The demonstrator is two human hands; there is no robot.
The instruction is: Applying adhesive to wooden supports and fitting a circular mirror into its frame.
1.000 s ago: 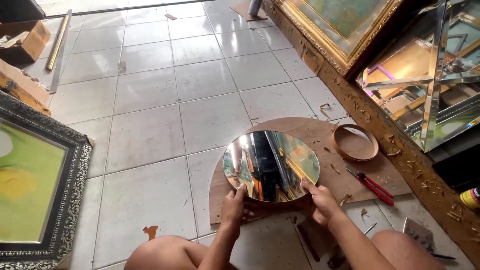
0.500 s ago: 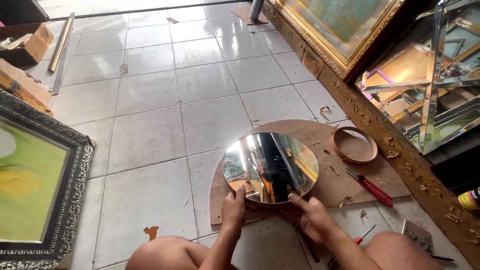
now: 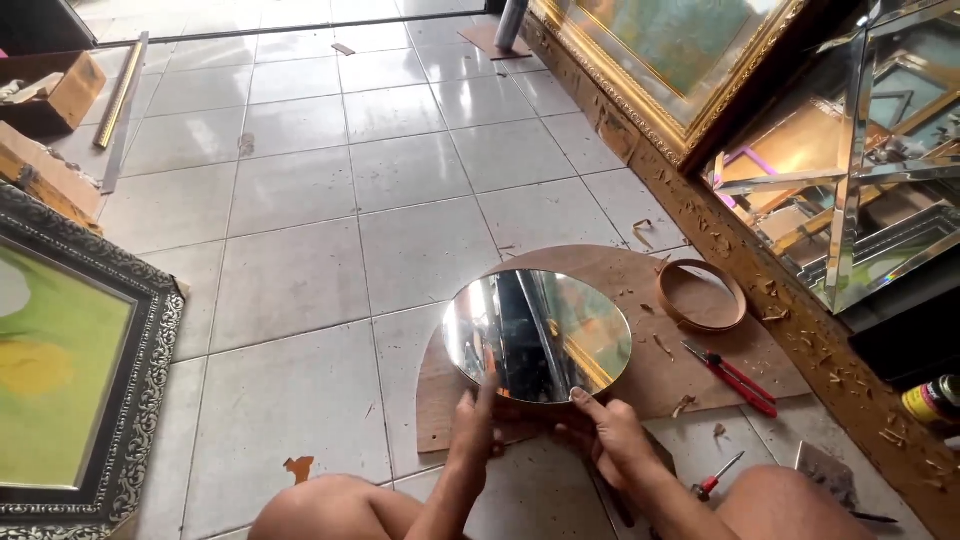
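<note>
Compared with a second ago, the right hand (image 3: 618, 440) is no longer up at the right edge of the round mirror (image 3: 537, 335); it now sits lower, at the near edge of the mirror, closer to the body, with the index finger stretched forward and touching the rim. The mirror itself stays almost in the same place, lying on the brown arch-shaped board (image 3: 640, 380) on the tiled floor (image 3: 300, 200), so I judge that only the grip is being changed and the mirror is not being carried away. The left hand (image 3: 478, 420) is at the near left edge, fingers pointing up along the rim and thumb on the glass side; it is partly closed on the edge of the mirror. The right hand is half open, and whether its lower fingers grip under the rim I cannot tell. Both forearms come up from between the knees. Beside the board lie red-handled pliers (image 3: 730, 377), a thin wooden ring (image 3: 702, 296) and a small red screwdriver (image 3: 718, 477).
</note>
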